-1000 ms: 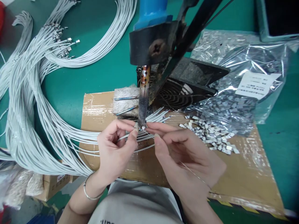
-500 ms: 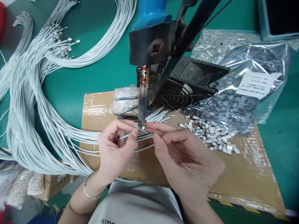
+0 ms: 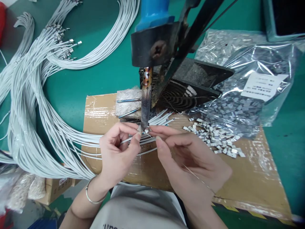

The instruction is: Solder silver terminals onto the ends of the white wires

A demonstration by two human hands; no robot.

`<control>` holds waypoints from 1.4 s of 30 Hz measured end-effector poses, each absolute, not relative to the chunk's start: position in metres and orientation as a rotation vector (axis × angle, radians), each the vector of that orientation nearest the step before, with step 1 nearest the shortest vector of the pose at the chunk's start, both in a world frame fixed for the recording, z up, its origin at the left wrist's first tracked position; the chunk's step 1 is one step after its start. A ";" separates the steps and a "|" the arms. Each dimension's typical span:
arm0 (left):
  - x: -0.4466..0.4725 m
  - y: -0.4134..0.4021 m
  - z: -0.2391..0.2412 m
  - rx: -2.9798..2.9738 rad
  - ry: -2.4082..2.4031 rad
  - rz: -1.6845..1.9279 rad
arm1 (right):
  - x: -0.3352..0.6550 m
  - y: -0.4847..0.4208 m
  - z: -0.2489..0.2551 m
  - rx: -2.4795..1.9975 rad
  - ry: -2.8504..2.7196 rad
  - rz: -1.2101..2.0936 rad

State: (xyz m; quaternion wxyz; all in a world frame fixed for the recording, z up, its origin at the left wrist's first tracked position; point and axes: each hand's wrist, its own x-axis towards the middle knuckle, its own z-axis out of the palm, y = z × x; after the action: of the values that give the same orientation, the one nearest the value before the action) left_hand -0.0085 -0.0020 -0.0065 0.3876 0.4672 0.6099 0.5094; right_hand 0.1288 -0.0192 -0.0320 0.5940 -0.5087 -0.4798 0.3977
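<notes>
My left hand [image 3: 121, 146] pinches the end of a white cable [image 3: 125, 140] between thumb and fingers, right beside the tip of a mounted soldering iron [image 3: 145, 108]. Closed from the other side, my right hand [image 3: 188, 156] holds a thin solder wire [image 3: 194, 174], which runs across the palm and out past the fingertips to the iron's tip. A small shiny metal piece [image 3: 146, 130] shows at the tip between both hands; its contact with the cable is too small to make out. More white cables lie under my hands on a cardboard sheet [image 3: 152, 171].
Thick bundles of white cable [image 3: 26, 127] cover the left side. Small metal terminals [image 3: 221, 138] are heaped at right before a clear plastic bag [image 3: 259, 92]. A black fan [image 3: 181, 95] stands behind the iron, near a wrapped block [image 3: 128, 95] with metal rods.
My right hand has shifted very slightly, with the solder wire still in it. The left hand and the iron stay where they were.
</notes>
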 end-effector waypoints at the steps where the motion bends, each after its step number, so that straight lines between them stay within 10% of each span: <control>1: -0.008 -0.002 -0.007 1.190 1.551 1.297 | 0.129 -0.019 -0.032 -1.184 -1.117 0.920; 42: -0.010 -0.001 -0.005 1.240 1.546 1.281 | 0.128 -0.018 -0.033 -1.198 -1.126 0.893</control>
State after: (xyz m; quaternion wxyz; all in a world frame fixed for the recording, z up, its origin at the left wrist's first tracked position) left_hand -0.0097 -0.0015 -0.0054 0.3809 0.4859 0.6058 0.5018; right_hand 0.1282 -0.0180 -0.0327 0.5934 -0.5155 -0.4845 0.3840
